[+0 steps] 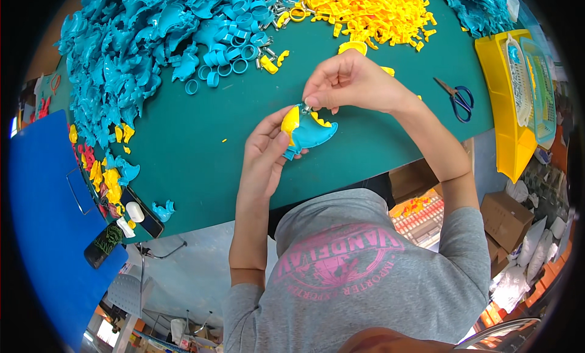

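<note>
Blue-and-yellow plastic toy piece (308,132), shaped like a curved fin or shark body with yellow toothed inserts, sits just above the middle of the frame, lifted a little off the green table (201,152). The left hand (265,155) cradles it from below and from the left, thumb and fingers closed around its lower edge. The right hand (347,82) comes in from above, its thumb and forefinger pinched together on the top of the piece, where a small metal part seems to be going in; that part is too small to tell for sure.

To do this fitting well, the left hand would best keep the piece steady and tilted toward the camera so the seat stays visible, while the right hand presses straight along the slot rather than at an angle. A sideways push might bend the thin yellow teeth or let the small part slip from the pinch.

Supplies lie all around: a big heap of blue shells (128,54) in the upper left, blue rings (234,45) beside it, a pile of yellow pieces (372,12) at top centre. Scissors (458,100) lie to the right, near a yellow bin (509,140). A blue board (46,219) and a phone (143,216) lie at lower left.
</note>
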Available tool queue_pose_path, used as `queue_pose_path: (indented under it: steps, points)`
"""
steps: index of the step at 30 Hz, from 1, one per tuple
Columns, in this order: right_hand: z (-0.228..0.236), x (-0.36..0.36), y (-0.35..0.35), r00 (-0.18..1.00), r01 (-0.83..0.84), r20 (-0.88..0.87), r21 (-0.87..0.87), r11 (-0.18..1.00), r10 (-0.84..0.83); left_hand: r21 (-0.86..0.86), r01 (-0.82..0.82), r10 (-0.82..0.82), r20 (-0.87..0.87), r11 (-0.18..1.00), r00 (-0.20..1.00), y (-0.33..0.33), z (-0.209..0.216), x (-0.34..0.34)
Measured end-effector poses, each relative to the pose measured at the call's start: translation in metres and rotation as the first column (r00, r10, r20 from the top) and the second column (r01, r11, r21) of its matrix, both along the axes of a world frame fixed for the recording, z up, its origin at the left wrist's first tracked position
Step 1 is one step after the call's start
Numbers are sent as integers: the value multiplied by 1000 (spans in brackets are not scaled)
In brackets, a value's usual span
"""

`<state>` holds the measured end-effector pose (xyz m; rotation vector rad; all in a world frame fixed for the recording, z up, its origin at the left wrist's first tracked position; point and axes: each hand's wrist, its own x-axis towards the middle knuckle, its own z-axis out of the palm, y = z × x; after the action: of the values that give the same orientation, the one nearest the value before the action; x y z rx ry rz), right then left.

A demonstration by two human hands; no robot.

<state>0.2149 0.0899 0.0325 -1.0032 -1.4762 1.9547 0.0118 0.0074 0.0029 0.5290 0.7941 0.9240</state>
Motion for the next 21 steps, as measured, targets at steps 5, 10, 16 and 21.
queue_pose_path:
  steps: [5,10,16,21]
  points:
    - [-6,-3,-2,1000,11,-24,-34,999,-12,17,15,-14,-35,1000,999,-1,-1,-1]
    - [-13,-6,-4,999,30,-10,-19,999,-30,116,6,16,-186,993,982,-3,3,3]
    - [-16,-4,-7,996,41,-74,-66,997,-46,-23,-47,47,-16,999,999,-4,3,1]
    - [-27,-3,-9,997,63,-48,33,997,-61,20,-47,49,-113,999,992,0,11,7]
